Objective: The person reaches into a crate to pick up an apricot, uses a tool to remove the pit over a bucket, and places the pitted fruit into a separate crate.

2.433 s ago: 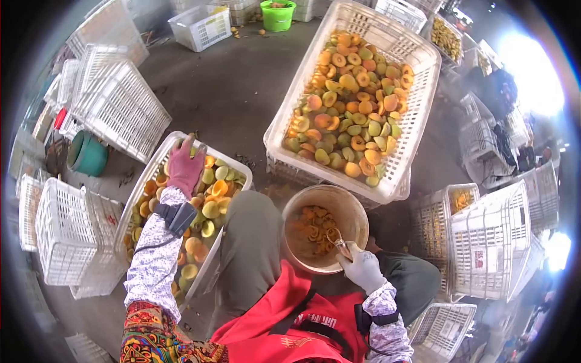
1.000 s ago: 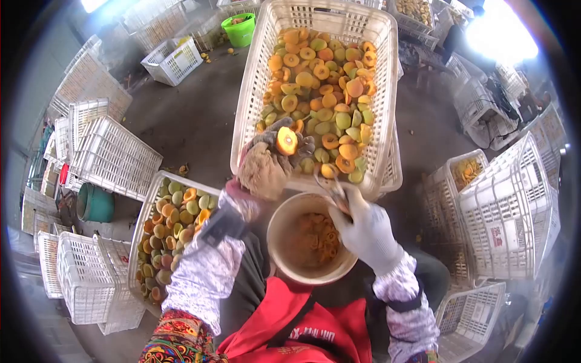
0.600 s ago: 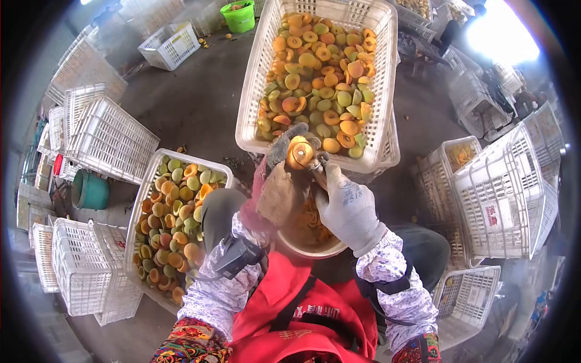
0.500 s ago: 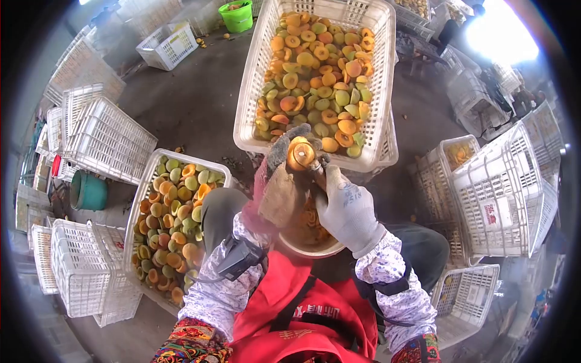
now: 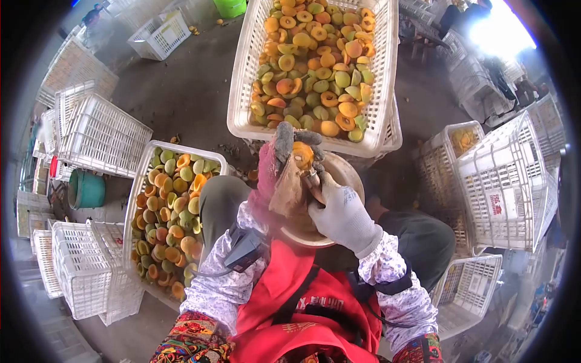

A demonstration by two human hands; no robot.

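Note:
My left hand [image 5: 281,166], in a soiled grey and pink glove with a tan cloth patch, is closed around an orange apricot [image 5: 302,155]. In my right hand [image 5: 345,213], which wears a white knit glove, is a short tool with a brownish handle [image 5: 315,187]; its tip meets the apricot, and its exact kind is hidden. Both hands are over a pale round basin [image 5: 353,173] between my knees. Just beyond them stands a white crate [image 5: 239,100] filled with apricot halves [image 5: 321,66].
By my left knee is another white crate [image 5: 134,206] of apricots [image 5: 172,218]. Stacked crates [image 5: 109,136] and a teal bucket [image 5: 86,189] stand farther left. More crates [image 5: 493,187] are stacked on the right. A green bucket [image 5: 230,7] is at the back.
Both hands have shifted slightly, and the apricot is turned differently in my left hand. More of the basin shows now. The camera view has tilted a little.

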